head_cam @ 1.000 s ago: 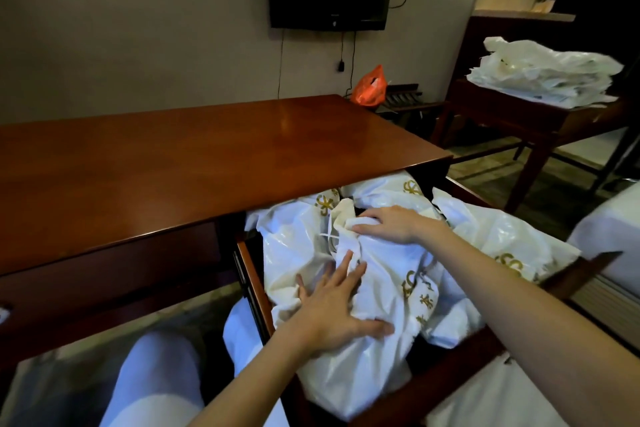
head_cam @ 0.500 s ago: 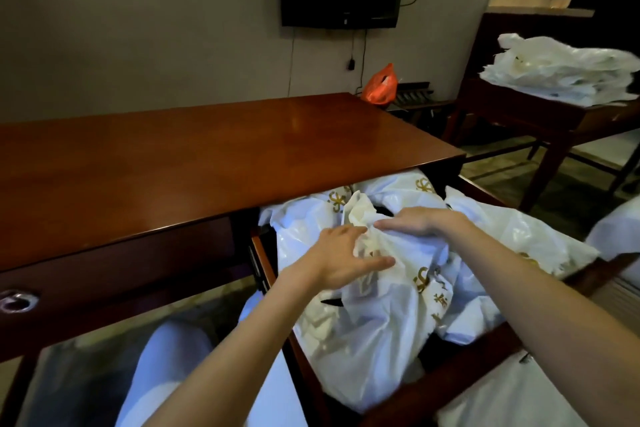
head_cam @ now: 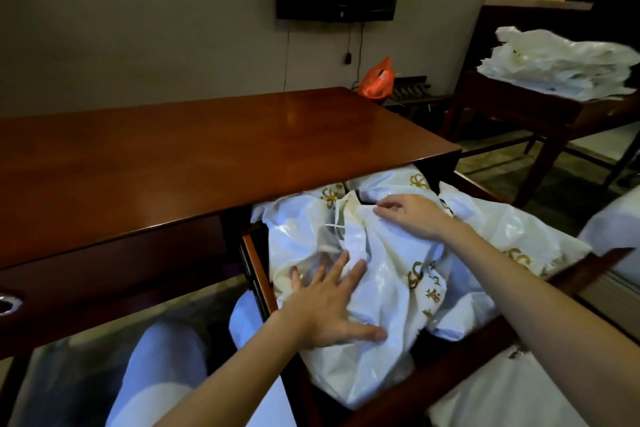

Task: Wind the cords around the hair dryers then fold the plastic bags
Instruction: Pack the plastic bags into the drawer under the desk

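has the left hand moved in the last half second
Yes. The left hand slid back toward the person along the white bag, away from the desk edge, fingers now spread flat.

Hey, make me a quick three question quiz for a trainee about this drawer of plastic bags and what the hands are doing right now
1. True or false: the left hand lies flat, fingers spread, on the white plastic bag in the open drawer.
2. Where is the stack of white bags? A) on the desk top B) on the side table at the right C) on the floor
3. Fill in: the bag beyond the desk, near the wall, is coloured ______.

Key: 1 true; 2 B; 3 orange. Note that the right hand rests on the bag's upper part, near the desk edge.
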A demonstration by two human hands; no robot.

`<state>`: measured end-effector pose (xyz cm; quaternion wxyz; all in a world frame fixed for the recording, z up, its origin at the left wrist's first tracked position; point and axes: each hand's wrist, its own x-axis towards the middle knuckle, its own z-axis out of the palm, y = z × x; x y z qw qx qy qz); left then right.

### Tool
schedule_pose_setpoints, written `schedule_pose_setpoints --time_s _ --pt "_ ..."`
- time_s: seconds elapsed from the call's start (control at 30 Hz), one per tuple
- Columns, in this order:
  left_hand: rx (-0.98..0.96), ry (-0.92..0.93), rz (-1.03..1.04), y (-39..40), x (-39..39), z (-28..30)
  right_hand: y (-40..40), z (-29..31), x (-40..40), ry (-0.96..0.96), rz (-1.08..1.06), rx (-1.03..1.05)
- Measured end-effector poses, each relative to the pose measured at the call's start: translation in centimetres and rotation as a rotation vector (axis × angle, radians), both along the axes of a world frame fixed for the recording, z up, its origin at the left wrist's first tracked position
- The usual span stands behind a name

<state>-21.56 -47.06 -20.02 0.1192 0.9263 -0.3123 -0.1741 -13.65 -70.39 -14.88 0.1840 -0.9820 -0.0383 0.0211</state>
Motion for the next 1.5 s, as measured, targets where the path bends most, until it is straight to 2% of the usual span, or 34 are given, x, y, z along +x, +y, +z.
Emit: schedule_pose_setpoints --time_s 0.13,0.23,0.33,0.43,0.53,0.77,0.9,1.0,1.1,1.23,1.37,1.5 --pt "-0.02 0.028 0.004 -0.3 -0.1 0.5 -2.7 -1.3 -3.8 0.072 -0.027 0.026" --pt "-0.073 0.065 -0.045 0.3 -1.2 1.0 -2.6 -2.3 -3.6 0.037 -0.047 0.084" --pt "0.029 -0.009 -0.132 1.7 -2.5 1.0 -2.3 -2.1 -3.4 0.036 -0.048 0.076" --pt "0.126 -0.101 -0.105 1.6 -2.8 0.4 -2.1 -1.9 -3.5 0.066 -0.032 0.063" --pt "0.171 -0.109 -0.076 0.9 -2.2 -0.2 -1.9 -1.8 -3.7 0.072 -0.039 0.05" --pt "0.054 0.074 -0.113 -0.2 -0.8 0.0 -1.8 -1.2 -3.5 0.101 -0.076 0.035" --pt "0.066 0.095 -0.166 1.3 0.0 2.6 -1.5 -0.8 -3.1 0.148 -0.07 -0.009" --pt "0.013 0.126 -0.083 4.0 1.4 5.6 -1.4 -0.9 -3.2 0.134 -0.078 -0.008" --pt "0.12 0.098 0.005 5.5 2.7 7.1 -1.4 -0.8 -3.2 0.138 -0.062 -0.014" --pt "0.191 0.033 -0.077 4.3 3.4 5.0 -1.5 -1.0 -3.1 0.147 -0.065 -0.022" --pt "0.121 -0.062 -0.096 3.7 4.0 3.1 -1.4 -1.1 -3.1 0.122 -0.053 -0.034" --pt "0.069 0.103 0.02 4.2 4.5 4.6 -1.0 -0.8 -3.0 0.134 -0.049 -0.055"
